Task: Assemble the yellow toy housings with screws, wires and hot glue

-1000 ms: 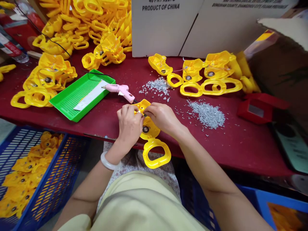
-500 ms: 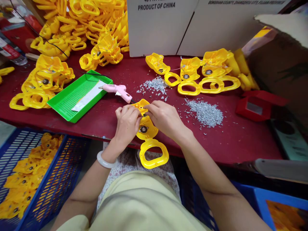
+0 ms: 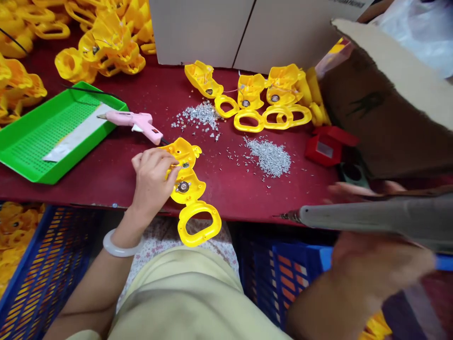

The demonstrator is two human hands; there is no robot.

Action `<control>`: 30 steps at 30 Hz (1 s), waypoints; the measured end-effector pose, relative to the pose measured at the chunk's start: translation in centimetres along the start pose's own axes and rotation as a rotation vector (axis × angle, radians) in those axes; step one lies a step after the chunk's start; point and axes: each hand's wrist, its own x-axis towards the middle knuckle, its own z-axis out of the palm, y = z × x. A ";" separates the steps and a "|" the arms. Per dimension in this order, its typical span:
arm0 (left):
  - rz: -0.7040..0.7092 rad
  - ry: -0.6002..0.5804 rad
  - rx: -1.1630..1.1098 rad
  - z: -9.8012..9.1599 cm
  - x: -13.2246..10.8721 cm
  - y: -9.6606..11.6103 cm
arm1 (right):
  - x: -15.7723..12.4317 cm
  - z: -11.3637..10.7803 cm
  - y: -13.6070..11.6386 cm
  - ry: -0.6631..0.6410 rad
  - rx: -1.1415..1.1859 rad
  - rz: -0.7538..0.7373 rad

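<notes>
Right hand (image 3: 375,264) has swung way off to the right of the yellow plastic moulding (image 3: 187,186) and now has a long grey electric screwdriver (image 3: 371,217) in it, tip pointing back toward the moulding but well apart from it. It's pretty blurred, but the fingers look wrapped around the body, so I'd call that a proper grip. Left hand (image 3: 154,182) hasn't let go: it's closed over the upper part of the moulding, with the fingers curled across it and pinning it down. The moulding sits at the near edge of the maroon counter (image 3: 219,198), its oval ring hanging over toward the person's lap. Just beyond it lies the pink hot glue gun (image 3: 136,123), with the green tray (image 3: 42,174) further left. Farther back and to the right are two loose piles of small silver screws (image 3: 268,157) (image 3: 198,114), then more yellow mouldings (image 3: 249,101). Nothing touches the moulding except that left hand, and the screwdriver tip hasn't reached it.
</notes>
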 end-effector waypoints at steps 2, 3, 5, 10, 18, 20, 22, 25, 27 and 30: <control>-0.006 0.005 0.000 -0.2 0.0 0.3 | -0.5 0.8 -0.1 0.094 0.211 -0.023; -0.008 0.006 -0.003 -0.4 0.0 0.4 | -0.5 1.4 -0.4 0.123 0.289 -0.030; -0.013 0.011 -0.011 -0.8 -0.1 0.7 | 0.0 3.1 -1.3 0.144 0.324 -0.034; -0.034 0.064 -0.058 -2.1 -1.0 1.4 | 3.5 8.4 -3.9 0.200 0.382 -0.116; -0.080 0.164 -0.152 -3.7 -3.4 1.7 | 5.5 14.8 -5.8 0.222 0.457 -0.082; -0.096 0.178 -0.169 -3.7 -3.8 1.6 | 5.5 15.4 -5.7 0.232 0.469 -0.071; -0.109 0.175 -0.182 -3.7 -4.0 1.8 | 5.6 15.4 -5.7 0.231 0.534 -0.073; -0.109 0.167 -0.214 -3.6 -4.1 2.7 | 5.1 14.4 -6.8 0.255 0.737 -0.094; -0.094 0.153 -0.273 -3.4 -4.1 3.7 | 4.3 13.0 -8.0 0.243 0.848 -0.139; -0.067 0.105 -0.414 -3.0 -3.9 5.4 | 2.5 10.2 -10.1 0.099 0.806 -0.236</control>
